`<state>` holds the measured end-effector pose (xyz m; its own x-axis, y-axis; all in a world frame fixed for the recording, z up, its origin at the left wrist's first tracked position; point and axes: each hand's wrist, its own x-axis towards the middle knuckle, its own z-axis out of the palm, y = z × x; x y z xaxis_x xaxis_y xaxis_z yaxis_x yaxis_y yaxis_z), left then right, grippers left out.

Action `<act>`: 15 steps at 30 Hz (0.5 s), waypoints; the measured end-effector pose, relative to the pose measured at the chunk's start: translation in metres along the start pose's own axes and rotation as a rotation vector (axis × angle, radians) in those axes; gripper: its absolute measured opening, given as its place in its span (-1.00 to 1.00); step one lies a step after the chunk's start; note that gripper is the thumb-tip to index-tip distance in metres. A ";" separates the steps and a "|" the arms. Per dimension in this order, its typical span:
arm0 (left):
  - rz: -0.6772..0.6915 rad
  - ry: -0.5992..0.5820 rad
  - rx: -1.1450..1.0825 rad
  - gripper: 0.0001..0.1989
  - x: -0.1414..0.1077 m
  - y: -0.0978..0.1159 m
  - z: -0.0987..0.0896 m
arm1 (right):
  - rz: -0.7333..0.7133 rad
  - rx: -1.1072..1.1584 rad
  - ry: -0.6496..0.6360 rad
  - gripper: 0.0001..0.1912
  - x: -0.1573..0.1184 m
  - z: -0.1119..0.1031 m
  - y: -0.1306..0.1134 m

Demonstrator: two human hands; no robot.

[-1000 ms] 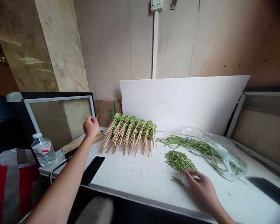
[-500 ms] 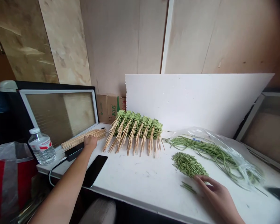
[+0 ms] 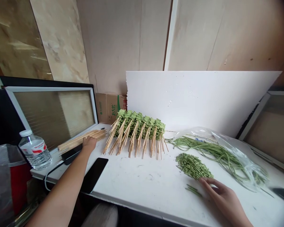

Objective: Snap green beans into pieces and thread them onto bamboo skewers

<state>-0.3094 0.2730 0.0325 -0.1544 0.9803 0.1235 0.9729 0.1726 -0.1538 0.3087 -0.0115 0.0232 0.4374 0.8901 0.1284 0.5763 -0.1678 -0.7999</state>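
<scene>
My left hand (image 3: pixel 89 144) reaches to the pile of bamboo skewers (image 3: pixel 72 142), its fingers bent and closed on the skewers near the pile's right end. Its fingertips are partly hidden. At the near edge of a heap of cut garlic scape pieces (image 3: pixel 192 164), my right hand (image 3: pixel 221 190) has its thumb and finger tips pinched together, touching pieces there. A few loose cut pieces (image 3: pixel 193 190) lie just left of it. Loaded skewers of green pieces (image 3: pixel 139 124) are stacked at the back middle, bare stick ends pointing toward me.
Long uncut garlic scapes (image 3: pixel 210 151) lie partly in a clear plastic bag (image 3: pixel 248 160) at right. A black phone (image 3: pixel 95 175) rests near the table's front edge. A water bottle (image 3: pixel 35 149) stands at left. Behind are a carton (image 3: pixel 106 107) and a white board (image 3: pixel 198 101).
The view has shifted slightly, so things at left sit further left. Both hands stay at nearly the same places, the left on the skewers, the right at the cut pieces.
</scene>
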 end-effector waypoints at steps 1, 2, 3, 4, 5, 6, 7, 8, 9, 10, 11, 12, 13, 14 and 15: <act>-0.007 0.002 -0.006 -0.64 0.001 -0.001 0.000 | 0.002 0.001 0.007 -0.41 0.000 0.000 -0.001; -0.015 0.006 -0.012 -0.64 0.002 -0.002 0.000 | 0.004 -0.001 0.012 -0.41 0.000 0.000 -0.001; -0.023 0.010 -0.019 -0.64 0.002 -0.002 0.000 | 0.004 -0.004 0.017 -0.41 0.000 0.000 -0.002; -0.029 0.014 -0.025 -0.65 0.003 -0.002 -0.001 | 0.000 -0.009 0.021 -0.41 0.000 0.000 -0.003; -0.033 0.019 -0.032 -0.65 0.004 -0.002 -0.002 | -0.007 -0.014 0.025 -0.41 0.000 0.000 -0.003; -0.033 0.025 -0.038 -0.65 0.005 -0.001 -0.003 | -0.014 -0.021 0.029 -0.41 0.000 0.000 -0.003; -0.032 0.033 -0.045 -0.65 0.007 0.000 -0.004 | -0.022 -0.029 0.032 -0.41 0.000 0.000 -0.003; -0.030 0.042 -0.051 -0.65 0.009 0.002 -0.005 | -0.027 -0.036 0.032 -0.40 0.000 0.000 -0.002; -0.027 0.053 -0.060 -0.65 0.011 0.003 -0.006 | -0.029 -0.043 0.033 -0.40 0.000 0.000 -0.001; -0.024 0.065 -0.070 -0.65 0.013 0.005 -0.008 | -0.030 -0.049 0.031 -0.40 0.001 0.000 0.000; -0.021 0.077 -0.083 -0.65 0.016 0.006 -0.010 | -0.029 -0.054 0.028 -0.39 0.001 0.000 0.001; -0.018 0.090 -0.101 -0.65 0.019 0.007 -0.012 | -0.025 -0.059 0.023 -0.39 0.002 0.001 0.002; -0.015 0.102 -0.121 -0.65 0.022 0.007 -0.015 | -0.019 -0.063 0.019 -0.38 0.002 0.001 0.004; -0.008 0.114 -0.146 -0.65 0.025 0.007 -0.017 | -0.011 -0.067 0.016 -0.38 0.003 0.001 0.005; 0.007 0.121 -0.178 -0.64 0.028 0.006 -0.020 | -0.002 -0.070 0.012 -0.38 0.003 0.001 0.007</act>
<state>-0.3048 0.2993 0.0548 -0.1365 0.9608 0.2412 0.9905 0.1360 0.0189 0.3133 -0.0091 0.0178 0.4439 0.8855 0.1370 0.6235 -0.1955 -0.7570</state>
